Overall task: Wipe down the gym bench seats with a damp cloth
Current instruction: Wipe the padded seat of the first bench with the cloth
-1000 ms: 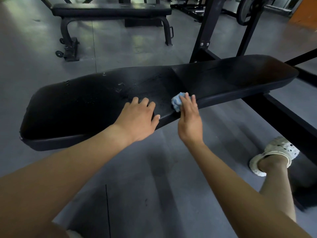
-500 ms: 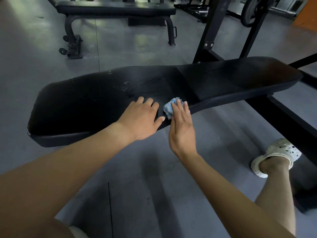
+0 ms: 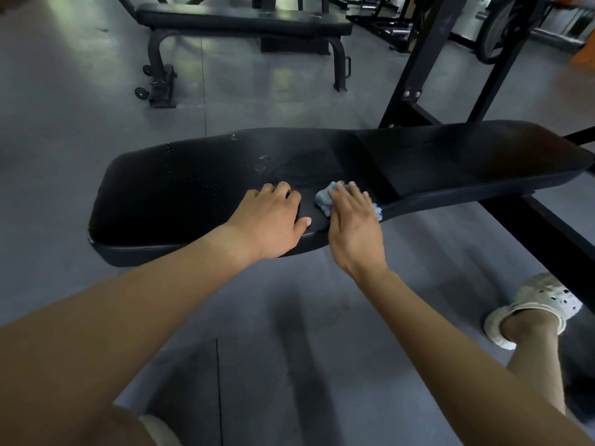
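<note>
A long black padded bench seat [image 3: 180, 194] runs across the middle of the view, its surface scuffed and cracked near the centre. My right hand [image 3: 354, 230] presses a crumpled blue cloth [image 3: 324, 198] flat onto the seat's near edge, with bits of cloth showing on both sides of the fingers. My left hand [image 3: 270, 220] rests palm down on the seat just left of the cloth, fingers slightly curled, holding nothing.
A second black bench [image 3: 244, 20] on a metal frame with small wheels stands behind. Black rack uprights [image 3: 418, 66] rise at the back right, joined to a floor beam [image 3: 553, 226]. My foot in a white clog [image 3: 541, 307] stands on the grey floor at the right.
My right hand has slid the cloth leftwards along the near edge, closer to my left hand. My left hand has stayed on the seat. The view has shifted a little.
</note>
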A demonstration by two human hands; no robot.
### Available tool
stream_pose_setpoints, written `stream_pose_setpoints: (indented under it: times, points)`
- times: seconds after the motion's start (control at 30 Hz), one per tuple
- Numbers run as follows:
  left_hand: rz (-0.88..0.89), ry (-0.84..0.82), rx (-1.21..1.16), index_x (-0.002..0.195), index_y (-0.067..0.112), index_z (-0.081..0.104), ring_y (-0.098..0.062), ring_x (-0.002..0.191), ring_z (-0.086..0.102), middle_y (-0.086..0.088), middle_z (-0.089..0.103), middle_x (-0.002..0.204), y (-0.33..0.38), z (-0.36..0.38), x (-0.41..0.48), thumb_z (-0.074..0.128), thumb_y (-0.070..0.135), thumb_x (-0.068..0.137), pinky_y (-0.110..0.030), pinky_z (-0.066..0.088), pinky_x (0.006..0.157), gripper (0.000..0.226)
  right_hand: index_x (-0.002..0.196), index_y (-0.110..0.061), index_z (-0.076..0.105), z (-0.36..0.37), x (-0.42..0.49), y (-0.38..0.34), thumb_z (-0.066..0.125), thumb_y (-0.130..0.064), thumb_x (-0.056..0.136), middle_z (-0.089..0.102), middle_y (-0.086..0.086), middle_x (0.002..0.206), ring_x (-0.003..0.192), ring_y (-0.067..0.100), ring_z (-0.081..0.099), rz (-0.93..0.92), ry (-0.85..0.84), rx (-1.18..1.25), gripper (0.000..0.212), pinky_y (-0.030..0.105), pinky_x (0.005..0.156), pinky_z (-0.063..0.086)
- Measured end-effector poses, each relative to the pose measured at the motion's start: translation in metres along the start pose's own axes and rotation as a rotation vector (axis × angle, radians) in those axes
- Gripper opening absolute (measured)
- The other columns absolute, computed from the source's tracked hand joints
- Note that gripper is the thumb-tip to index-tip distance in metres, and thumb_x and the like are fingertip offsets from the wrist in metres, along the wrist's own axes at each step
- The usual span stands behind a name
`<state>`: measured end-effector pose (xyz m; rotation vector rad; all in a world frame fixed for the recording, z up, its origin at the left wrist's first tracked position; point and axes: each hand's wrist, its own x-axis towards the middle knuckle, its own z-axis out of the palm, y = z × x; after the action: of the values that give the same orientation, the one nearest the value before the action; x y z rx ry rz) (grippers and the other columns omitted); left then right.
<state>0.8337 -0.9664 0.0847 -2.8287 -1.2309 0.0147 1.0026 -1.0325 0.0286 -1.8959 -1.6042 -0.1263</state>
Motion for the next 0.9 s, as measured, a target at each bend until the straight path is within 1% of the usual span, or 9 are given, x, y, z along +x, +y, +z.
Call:
stream_pose_setpoints:
  times: [0.2,0.3,0.37,0.43,0.53,0.6,0.67,0.8,0.9]
  points:
    - [-0.034,-0.033,0.008,0.14,0.014,0.049,-0.031,0.125,0.05,-0.011,0.047,0.141,-0.01,-0.003,-0.004,0.035,0.054,0.105,-0.047,0.047,0.099,0.055,0.145,-0.008,0.053,-0.015,0.003,0.006,0.04,-0.011,0.099,0.054,0.012,0.149,0.143,0.027,0.045,-0.22,-0.163,-0.03,0.047,0.039,0.12,0.034]
    - [-0.036,-0.042,-0.007,0.143,0.013,0.047,-0.031,0.125,0.05,-0.011,0.046,0.142,-0.015,-0.004,-0.007,0.036,0.055,0.105,-0.048,0.047,0.1,0.057,0.138,-0.013,0.056,-0.019,0.029,0.02,0.042,-0.008,0.099,0.061,0.011,0.133,0.123,0.031,0.056,-0.082,-0.151,-0.1,0.042,0.039,0.098,0.046]
    - [-0.049,-0.048,-0.008,0.144,0.013,0.046,-0.032,0.126,0.049,-0.012,0.046,0.143,-0.02,-0.005,-0.009,0.037,0.055,0.105,-0.049,0.047,0.1,0.058,0.123,-0.012,0.06,-0.015,0.047,0.02,0.039,-0.006,0.099,0.061,0.01,0.114,0.105,0.032,0.06,0.088,-0.142,-0.087,0.033,0.035,0.079,0.041]
    - [-0.078,-0.06,-0.004,0.144,0.012,0.045,-0.034,0.128,0.048,-0.013,0.045,0.145,-0.025,-0.006,-0.011,0.037,0.056,0.105,-0.049,0.045,0.1,0.06,0.108,-0.006,0.058,-0.01,0.056,0.01,0.036,-0.007,0.096,0.057,0.011,0.102,0.096,0.033,0.058,0.166,-0.133,-0.099,0.025,0.034,0.076,0.036]
    - [-0.121,-0.087,0.004,0.145,0.012,0.045,-0.034,0.129,0.048,-0.014,0.045,0.145,-0.032,-0.007,-0.011,0.036,0.058,0.105,-0.05,0.044,0.099,0.061,0.101,-0.003,0.057,-0.003,0.046,-0.018,0.03,-0.013,0.093,0.058,0.011,0.102,0.098,0.031,0.056,0.007,-0.157,-0.076,0.03,0.045,0.085,0.046]
    - [-0.119,-0.096,0.001,0.144,0.013,0.046,-0.033,0.129,0.048,-0.013,0.045,0.144,-0.034,-0.008,-0.01,0.036,0.059,0.104,-0.05,0.044,0.099,0.061,0.119,-0.002,0.062,-0.002,0.03,-0.033,0.038,-0.008,0.098,0.063,0.015,0.122,0.118,0.033,0.056,-0.128,-0.203,-0.056,0.033,0.045,0.103,0.045]
    - [-0.094,-0.092,-0.012,0.143,0.013,0.047,-0.033,0.127,0.048,-0.012,0.047,0.142,-0.037,-0.007,-0.01,0.036,0.057,0.105,-0.05,0.045,0.099,0.059,0.135,-0.002,0.058,-0.005,0.018,-0.039,0.044,-0.004,0.099,0.057,0.017,0.142,0.135,0.031,0.048,-0.221,-0.255,-0.027,0.039,0.037,0.114,0.036]
    - [-0.069,-0.073,-0.038,0.144,0.015,0.048,-0.031,0.128,0.047,-0.009,0.047,0.143,-0.045,-0.006,-0.011,0.037,0.057,0.105,-0.05,0.046,0.101,0.058,0.154,-0.017,0.042,-0.009,0.033,-0.025,0.042,-0.013,0.107,0.038,0.001,0.162,0.152,0.016,0.028,-0.21,-0.414,0.029,0.048,0.033,0.124,0.024]
    - [-0.116,-0.065,-0.038,0.146,0.015,0.047,-0.033,0.131,0.045,-0.01,0.044,0.148,-0.049,-0.004,-0.012,0.037,0.059,0.103,-0.05,0.043,0.104,0.062,0.154,-0.018,0.042,0.001,0.066,-0.012,0.04,-0.011,0.106,0.037,0.003,0.162,0.153,0.019,0.026,-0.111,-0.427,-0.032,0.049,0.039,0.124,0.026]
